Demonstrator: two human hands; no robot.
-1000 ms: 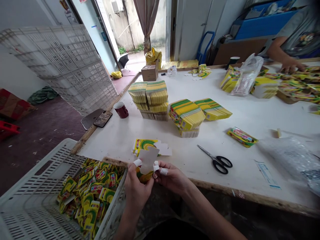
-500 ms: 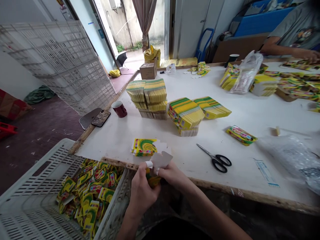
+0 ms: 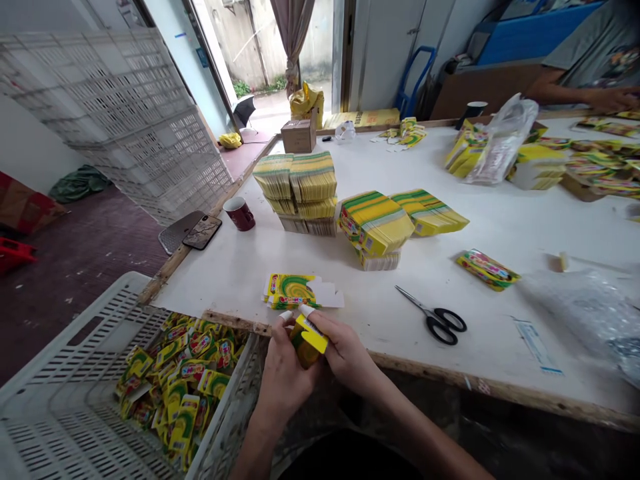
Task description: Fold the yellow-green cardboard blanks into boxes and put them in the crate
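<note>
Just over the table's front edge, my left hand (image 3: 287, 370) is closed around a small yellow carton (image 3: 309, 339) with a flap sticking out. My right hand (image 3: 345, 343) grips the same carton from the right, its thumb near the top. White wraps cover the thumb tips. Beyond the hands lies a short pile of flat yellow-green cartons (image 3: 293, 291) with white tabs to the right. Below to the left, a white plastic crate (image 3: 117, 313) holds many small yellow cartons (image 3: 180, 393). The palms hide the carton's lower part.
Stacks of flat cartons (image 3: 300, 187) and more bundles (image 3: 377, 223) stand mid-table. Scissors (image 3: 433, 317), a crayon pack (image 3: 487, 269) and crumpled clear plastic (image 3: 580, 320) lie to the right. A mug (image 3: 240, 215) and phone (image 3: 203, 231) sit by the left edge. Another person (image 3: 590, 87) sits far right.
The carton in my hands has turned: its white inner flaps were raised before, and now a yellow printed end and flap show. My right hand has shifted up onto its top.
</note>
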